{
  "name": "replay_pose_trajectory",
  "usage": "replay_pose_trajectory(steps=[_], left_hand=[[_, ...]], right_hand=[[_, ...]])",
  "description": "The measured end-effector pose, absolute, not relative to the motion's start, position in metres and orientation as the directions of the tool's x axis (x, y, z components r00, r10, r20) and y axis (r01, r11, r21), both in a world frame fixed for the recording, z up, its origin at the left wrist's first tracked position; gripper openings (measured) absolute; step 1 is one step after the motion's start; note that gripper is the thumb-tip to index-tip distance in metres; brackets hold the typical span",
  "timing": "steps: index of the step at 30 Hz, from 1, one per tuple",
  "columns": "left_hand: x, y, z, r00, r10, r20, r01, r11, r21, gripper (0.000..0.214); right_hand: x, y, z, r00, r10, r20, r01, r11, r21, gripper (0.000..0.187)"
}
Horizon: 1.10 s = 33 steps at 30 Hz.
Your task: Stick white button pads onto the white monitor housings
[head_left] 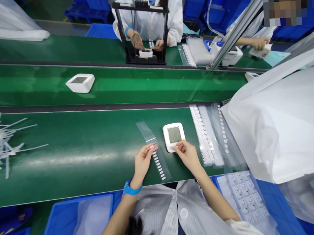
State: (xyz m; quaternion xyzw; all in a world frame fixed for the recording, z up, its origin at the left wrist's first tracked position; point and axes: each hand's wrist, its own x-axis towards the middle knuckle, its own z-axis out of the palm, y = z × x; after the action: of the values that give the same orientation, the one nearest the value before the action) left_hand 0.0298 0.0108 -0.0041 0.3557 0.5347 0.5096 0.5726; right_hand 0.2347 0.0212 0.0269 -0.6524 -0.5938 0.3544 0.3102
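A small white device [174,136] with a grey screen lies flat on the green bench in front of me. My right hand [185,153] rests at its near edge, fingers pinched together against the casing; whether anything is between the fingertips I cannot tell. My left hand [144,159] presses thumb and fingers on a clear plastic strip [154,151] carrying a row of small white oval stickers, which runs diagonally across the bench just left of the device.
More clear sticker sheets [210,137] lie to the right, beside a big white bag [283,125]. White plastic slivers [2,143] are heaped at left. Another white device [80,82] sits on the green belt. Across it, a person in white works at a black frame [143,34].
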Motion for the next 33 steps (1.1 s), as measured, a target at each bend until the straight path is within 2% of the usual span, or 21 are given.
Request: replay_pose_trajectory(steps=[4, 11, 13, 17, 19, 24, 28, 30, 33], left_hand=[[0.030, 0.011, -0.005, -0.088, 0.963, -0.255, -0.210, 0.233, 0.950, 0.032], [0.031, 0.012, -0.006, -0.086, 0.961, -0.262, -0.216, 0.239, 0.947, 0.033], [0.031, 0.012, -0.005, -0.075, 0.961, -0.267, -0.225, 0.244, 0.943, 0.033], [0.030, 0.013, -0.004, -0.018, 0.957, -0.290, -0.275, 0.274, 0.921, 0.036], [0.030, 0.012, -0.004, 0.002, 0.953, -0.302, -0.302, 0.288, 0.909, 0.037], [0.030, 0.013, -0.005, 0.054, 0.944, -0.324, -0.336, 0.323, 0.885, 0.041], [0.031, 0.013, -0.006, 0.101, 0.935, -0.340, -0.361, 0.353, 0.863, 0.044], [0.031, 0.012, -0.006, 0.130, 0.930, -0.345, -0.368, 0.368, 0.854, 0.045], [0.033, 0.012, -0.005, 0.162, 0.928, -0.335, -0.368, 0.372, 0.852, 0.045]], right_hand=[[0.234, 0.025, 0.025, 0.031, 0.997, -0.069, 0.651, -0.073, -0.755, 0.023], [0.237, 0.037, 0.035, -0.037, 0.989, -0.146, 0.736, -0.072, -0.674, 0.023], [0.239, 0.038, 0.038, -0.059, 0.983, -0.173, 0.711, -0.080, -0.699, 0.023], [0.242, 0.036, 0.037, -0.075, 0.974, -0.212, 0.504, -0.146, -0.851, 0.023], [0.241, 0.035, 0.035, -0.046, 0.976, -0.213, 0.487, -0.164, -0.858, 0.025], [0.237, 0.035, 0.035, -0.001, 0.984, -0.178, 0.689, -0.128, -0.713, 0.028], [0.238, 0.035, 0.036, -0.020, 0.987, -0.159, 0.761, -0.088, -0.643, 0.025], [0.236, 0.031, 0.037, -0.023, 0.994, -0.104, 0.744, -0.053, -0.666, 0.021], [0.223, 0.025, 0.036, -0.055, 0.998, 0.041, 0.637, 0.067, -0.768, 0.014]])
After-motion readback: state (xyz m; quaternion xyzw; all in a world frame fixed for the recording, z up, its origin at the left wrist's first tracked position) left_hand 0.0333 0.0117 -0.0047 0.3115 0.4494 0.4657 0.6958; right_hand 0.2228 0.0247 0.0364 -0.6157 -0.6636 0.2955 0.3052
